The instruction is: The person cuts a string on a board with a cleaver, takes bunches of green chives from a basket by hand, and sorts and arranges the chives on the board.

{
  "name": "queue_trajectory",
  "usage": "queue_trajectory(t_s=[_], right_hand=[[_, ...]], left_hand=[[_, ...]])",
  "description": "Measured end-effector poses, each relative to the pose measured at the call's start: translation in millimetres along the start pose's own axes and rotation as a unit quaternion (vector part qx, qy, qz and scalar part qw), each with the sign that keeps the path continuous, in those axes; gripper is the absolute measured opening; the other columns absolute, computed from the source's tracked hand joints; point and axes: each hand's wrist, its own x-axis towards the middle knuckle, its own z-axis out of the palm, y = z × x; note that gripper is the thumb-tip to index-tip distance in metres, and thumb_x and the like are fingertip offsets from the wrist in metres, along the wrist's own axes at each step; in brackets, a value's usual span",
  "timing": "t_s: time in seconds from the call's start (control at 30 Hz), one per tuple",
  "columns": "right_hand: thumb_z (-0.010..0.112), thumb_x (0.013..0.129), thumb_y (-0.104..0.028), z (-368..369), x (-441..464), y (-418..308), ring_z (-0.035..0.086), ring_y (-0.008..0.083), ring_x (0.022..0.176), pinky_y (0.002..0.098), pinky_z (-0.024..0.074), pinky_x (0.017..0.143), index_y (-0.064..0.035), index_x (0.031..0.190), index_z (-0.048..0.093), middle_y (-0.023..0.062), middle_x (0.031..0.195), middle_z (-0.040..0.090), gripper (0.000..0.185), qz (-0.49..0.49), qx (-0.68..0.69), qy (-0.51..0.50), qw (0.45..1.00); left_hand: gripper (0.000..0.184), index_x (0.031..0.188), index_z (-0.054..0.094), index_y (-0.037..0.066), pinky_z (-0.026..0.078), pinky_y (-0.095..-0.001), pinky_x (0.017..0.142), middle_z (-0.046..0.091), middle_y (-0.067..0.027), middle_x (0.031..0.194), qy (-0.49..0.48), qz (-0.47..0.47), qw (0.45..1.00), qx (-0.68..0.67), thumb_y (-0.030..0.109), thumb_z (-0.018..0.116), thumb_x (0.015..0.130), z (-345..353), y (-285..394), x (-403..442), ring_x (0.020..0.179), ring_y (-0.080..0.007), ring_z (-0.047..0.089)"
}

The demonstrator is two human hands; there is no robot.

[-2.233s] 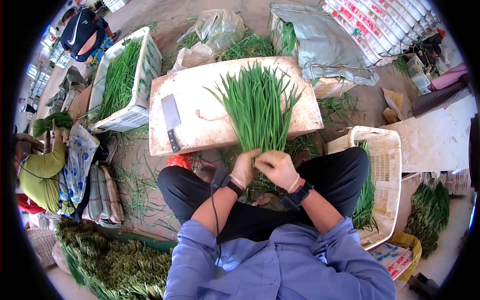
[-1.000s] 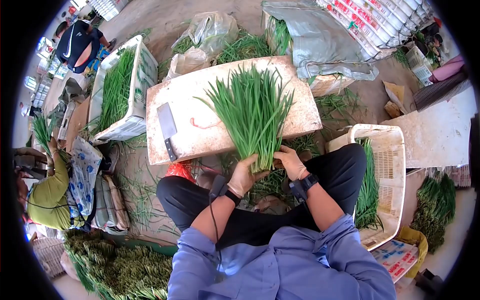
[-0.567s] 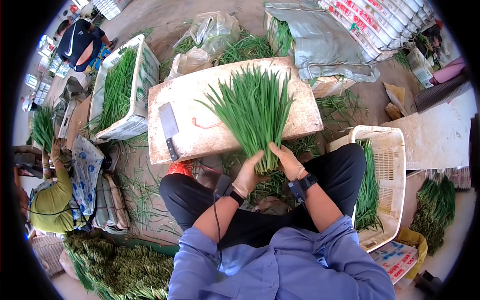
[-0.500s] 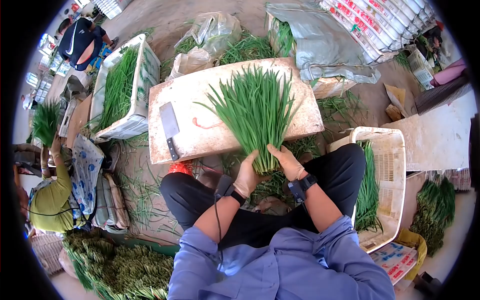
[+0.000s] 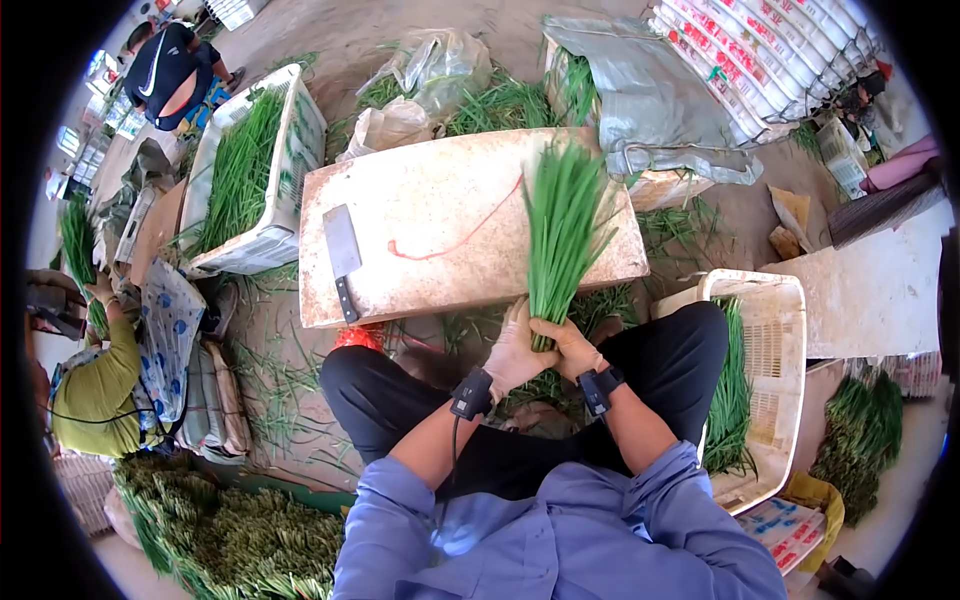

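A bunch of garlic chives (image 5: 562, 235) stands between my gloved hands, leaves pointing away from me over the board and blurred at the tips. My left hand (image 5: 515, 350) closes around the stem ends from the left. Around the same stems, from the right, my right hand (image 5: 568, 347) is wrapped with its thumb across the front. Under and beyond the leaves lies a stained pale board (image 5: 420, 190). On it are a thin red string (image 5: 465, 240), running toward the leaves, and a cleaver (image 5: 342, 245) with a black handle near the left end.
White crates of chives stand at left (image 5: 287, 190) and beside my right knee (image 5: 775, 390). Piled bundles (image 5: 240, 530) lie at lower left. A grey sheet (image 5: 660, 95) covers a box behind the board. At left, a person in a green top (image 5: 100, 390) holds chives; another bends farther back.
The chives have gone from a wide fan to a narrow, gathered bunch, shifted slightly right. More of the red string shows. My hands have turned and come closer together around the stems.
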Motion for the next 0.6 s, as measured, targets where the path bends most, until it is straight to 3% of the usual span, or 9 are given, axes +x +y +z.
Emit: queue_trajectory(t_s=[0.13,0.17,0.27,0.3,0.4,0.47,0.5,0.53,0.6], right_hand=[[0.076,0.097,-0.019,-18,1,11,0.068,0.0197,0.115,0.0381,0.0530,0.104,-0.0073,0.139,0.063,0.0064,0.129,0.071,0.046,-0.023,0.095,-0.034,0.995],[0.075,0.097,-0.020,-25,9,19,0.069,0.0208,0.109,0.0386,0.0545,0.100,-0.0065,0.139,0.063,0.0092,0.130,0.071,0.045,-0.020,0.151,-0.045,0.987],[0.074,0.097,-0.019,-10,-14,-4,0.069,0.0214,0.103,0.0370,0.0565,0.094,-0.0049,0.139,0.063,0.0134,0.133,0.071,0.045,-0.025,0.212,-0.030,0.977],[0.075,0.096,-0.020,-30,-6,-1,0.068,0.0213,0.097,0.0348,0.0568,0.086,-0.0031,0.140,0.062,0.0178,0.135,0.069,0.049,-0.009,0.288,-0.090,0.953],[0.077,0.095,-0.019,-29,-20,-20,0.068,0.0209,0.092,0.0317,0.0557,0.079,-0.0026,0.143,0.061,0.0195,0.137,0.068,0.053,-0.014,0.374,-0.224,0.900],[0.077,0.095,-0.019,-34,-23,-24,0.069,0.0216,0.089,0.0318,0.0566,0.075,-0.0031,0.144,0.061,0.0200,0.139,0.067,0.054,-0.022,0.353,-0.183,0.917],[0.077,0.095,-0.020,-41,-20,-22,0.069,0.0216,0.088,0.0318,0.0568,0.074,-0.0031,0.144,0.061,0.0201,0.139,0.067,0.054,-0.021,0.344,-0.145,0.928],[0.077,0.096,-0.020,-49,-14,-20,0.070,0.0216,0.087,0.0318,0.0570,0.073,-0.0032,0.144,0.061,0.0203,0.139,0.067,0.054,-0.020,0.334,-0.108,0.936],[0.076,0.097,-0.024,-53,-14,-23,0.071,0.0213,0.086,0.0307,0.0573,0.071,-0.0036,0.151,0.054,0.0221,0.147,0.061,0.062,-0.013,0.357,-0.114,0.927]], left_hand=[[0.104,0.160,0.038,-0.003,0.034,-0.0479,0.126,0.031,-0.0346,0.165,-0.085,-0.023,0.994,-0.062,0.028,0.090,0.075,-11,0,7,0.152,-0.0464,0.036],[0.088,0.161,0.041,-0.001,0.039,-0.0420,0.122,0.045,-0.0228,0.160,-0.082,-0.047,0.990,-0.105,0.019,0.085,0.087,-14,3,4,0.147,-0.0327,0.047],[0.077,0.160,0.043,0.000,0.040,-0.0425,0.123,0.049,-0.0194,0.159,-0.096,-0.100,0.944,-0.298,0.015,0.081,0.094,-34,16,12,0.144,-0.0302,0.050],[0.083,0.159,0.044,-0.003,0.038,-0.0453,0.125,0.053,-0.0227,0.157,-0.038,-0.121,0.942,-0.312,0.024,0.084,0.092,-37,6,13,0.148,-0.0340,0.049],[0.047,0.137,0.064,-0.002,0.049,-0.0377,0.116,0.069,-0.0116,0.137,0.104,-0.119,0.905,-0.395,0.006,0.080,0.094,-55,-38,21,0.127,-0.0250,0.064],[0.034,0.129,0.068,-0.001,0.053,-0.0352,0.109,0.072,-0.0092,0.127,0.169,-0.110,0.891,-0.406,-0.001,0.075,0.096,-76,-36,25,0.120,-0.0228,0.066],[0.034,0.130,0.067,0.001,0.052,-0.0329,0.106,0.071,-0.0092,0.126,0.210,-0.149,0.904,-0.341,-0.002,0.073,0.096,-81,-40,27,0.118,-0.0203,0.065],[0.031,0.132,0.067,0.004,0.051,-0.0257,0.091,0.071,-0.0043,0.119,0.230,-0.139,0.905,-0.330,0.003,0.068,0.101,-85,-45,31,0.108,-0.0125,0.065],[0.032,0.132,0.067,0.004,0.052,-0.0275,0.091,0.071,-0.0034,0.118,0.268,-0.162,0.902,-0.297,0.002,0.069,0.100,-91,-50,33,0.105,-0.0122,0.066]])
